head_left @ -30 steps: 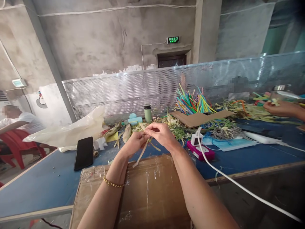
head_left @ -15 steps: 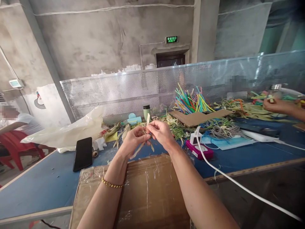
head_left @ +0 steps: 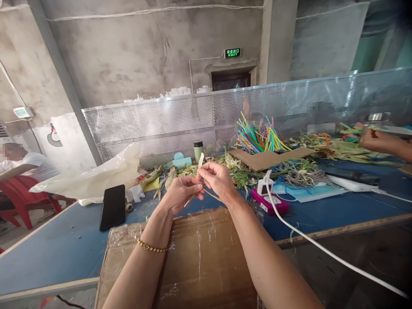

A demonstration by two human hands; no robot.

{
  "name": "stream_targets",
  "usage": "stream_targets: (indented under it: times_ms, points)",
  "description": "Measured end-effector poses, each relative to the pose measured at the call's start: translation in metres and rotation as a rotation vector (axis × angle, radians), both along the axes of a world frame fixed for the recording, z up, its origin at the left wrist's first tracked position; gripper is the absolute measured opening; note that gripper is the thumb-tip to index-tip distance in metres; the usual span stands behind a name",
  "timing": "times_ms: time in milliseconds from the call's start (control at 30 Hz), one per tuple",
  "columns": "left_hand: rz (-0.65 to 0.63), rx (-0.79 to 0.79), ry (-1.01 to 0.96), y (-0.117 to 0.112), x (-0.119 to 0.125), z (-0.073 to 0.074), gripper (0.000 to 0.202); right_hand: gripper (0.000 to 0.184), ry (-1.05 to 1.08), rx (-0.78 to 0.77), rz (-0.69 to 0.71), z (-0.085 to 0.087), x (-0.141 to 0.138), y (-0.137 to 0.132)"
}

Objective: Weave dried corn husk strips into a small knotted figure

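My left hand (head_left: 183, 192) and my right hand (head_left: 216, 180) meet above the far edge of a taped cardboard box (head_left: 206, 253). Between them is a pale, flat strip (head_left: 201, 160) that looks like dried husk. Its upper end stands up from the fingertips of my right hand, which pinch it. My left thumb and fingers close on its lower part, just below and to the left. Thin ends of the strip trail beneath both hands. The fingers hide the middle of it.
On the blue table (head_left: 48, 257) lie a black phone (head_left: 112, 207), a magenta power strip (head_left: 269, 201) with a white cable, a blue mask (head_left: 312, 192) and heaped husk strips. Colourful stems (head_left: 260, 137) stand behind a cardboard piece (head_left: 273, 159). Another person's hand (head_left: 375, 140) works at right.
The strip's lower ends have shifted: one now stretches right under my right hand, and the left tail shows less. Both hands keep nearly the same place. The other person's hand moved slightly.
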State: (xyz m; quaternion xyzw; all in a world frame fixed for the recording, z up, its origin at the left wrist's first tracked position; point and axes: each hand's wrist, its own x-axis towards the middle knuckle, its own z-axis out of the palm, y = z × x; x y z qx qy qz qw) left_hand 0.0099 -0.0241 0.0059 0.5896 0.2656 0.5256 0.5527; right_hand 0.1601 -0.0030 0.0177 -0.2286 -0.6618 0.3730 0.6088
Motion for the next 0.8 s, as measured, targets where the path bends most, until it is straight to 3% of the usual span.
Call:
stream_targets:
  times_ms: [167, 267, 333, 500, 600, 667, 800]
  points:
    - [-0.029, 0.009, 0.054, 0.000, 0.000, -0.001, 0.021, 0.019, -0.033, 0.001, 0.054, -0.002, -0.003, -0.001]
    - [-0.014, 0.015, 0.037, 0.000, 0.000, -0.001, 0.020, 0.021, -0.071, 0.022, 0.015, -0.003, -0.002, 0.002]
    - [0.021, 0.023, -0.015, 0.001, 0.000, -0.001, 0.017, 0.022, -0.099, 0.080, -0.112, -0.003, 0.000, 0.005]
    - [0.105, 0.011, -0.145, 0.004, -0.003, 0.001, 0.023, 0.020, -0.248, 0.405, -0.629, 0.000, 0.008, 0.008]
    - [0.141, 0.004, -0.189, 0.006, -0.004, 0.001, 0.025, 0.023, -0.322, 0.444, -0.749, 0.000, 0.008, 0.007]
    - [0.143, 0.009, -0.213, 0.007, -0.004, 0.001, 0.026, 0.029, -0.367, 0.354, -0.692, -0.001, 0.006, 0.007]
    - [0.121, 0.023, -0.210, 0.007, -0.003, 0.000, 0.029, 0.028, -0.314, 0.147, -0.303, -0.004, 0.003, 0.010]
